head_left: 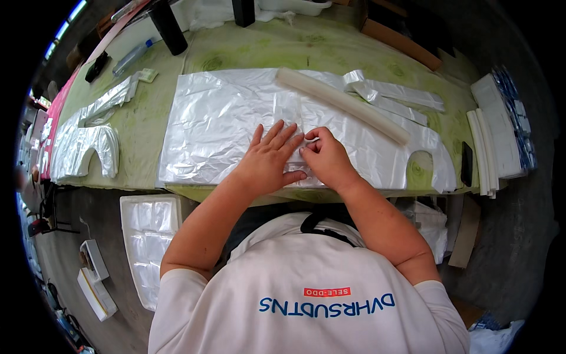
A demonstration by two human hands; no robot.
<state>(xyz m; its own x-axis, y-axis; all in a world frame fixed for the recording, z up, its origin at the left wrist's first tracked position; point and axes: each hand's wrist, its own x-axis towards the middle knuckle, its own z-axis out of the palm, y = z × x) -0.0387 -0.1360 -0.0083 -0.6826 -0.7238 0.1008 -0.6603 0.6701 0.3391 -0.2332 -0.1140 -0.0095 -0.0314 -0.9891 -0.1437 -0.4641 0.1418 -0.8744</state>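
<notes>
Evidently the left hand [268,156] does the steadying, its fingers spread and its palm down on the wide, shiny, silvery-white piece of thin crinkled plastic [212,118]; that piece lies in front of the person on the green patterned tablecloth [265,44], its curved cut-out end to the right. Just beside, the right hand [331,162] bends its fingers toward the thumb over the plastic; whether they pinch a layer, I cannot tell. For good handling, the left palm should bear down lightly and evenly, since such thin film probably slips and creases; the right fingertips would best work close to that palm, with small, gentle movements; the long, pale, translucent tube [345,106], slanting across the plastic, is better left undisturbed, as it likely weighs the film down.
</notes>
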